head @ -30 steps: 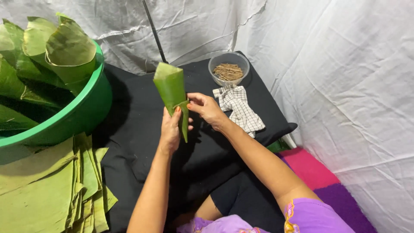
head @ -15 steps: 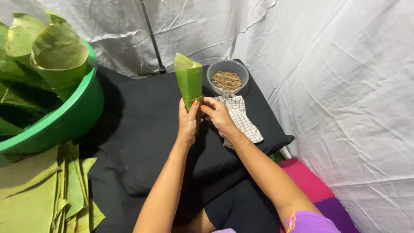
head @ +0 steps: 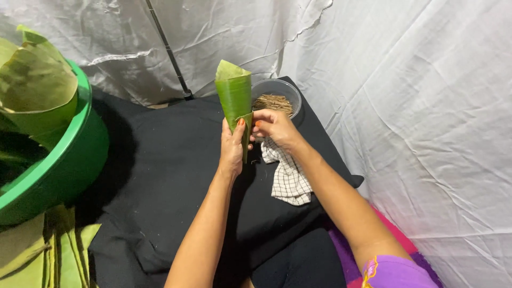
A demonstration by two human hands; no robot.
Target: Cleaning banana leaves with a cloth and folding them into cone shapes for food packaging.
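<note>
A green leaf rolled into a cone (head: 233, 95) stands upright, wide end up, above the black cloth. My left hand (head: 232, 149) grips its narrow lower part from the left. Touching the cone's right edge at the overlapping flap is my right hand (head: 273, 125), its fingers pinched together. Right behind the hands sits a clear bowl (head: 290, 92) of thin brown sticks.
A checked cloth (head: 288, 178) lies under my right wrist on the black cloth (head: 160, 160). A green basin (head: 69, 160) with leaf cones stands at the left, flat leaves (head: 48, 256) stacked below it. White sheeting (head: 426, 106) closes in the back and right, with a dark pole (head: 168, 50).
Both hands and the cone have shifted right, toward the bowl of sticks. My right hand moved from the cone's lower side up to its overlapping edge.
</note>
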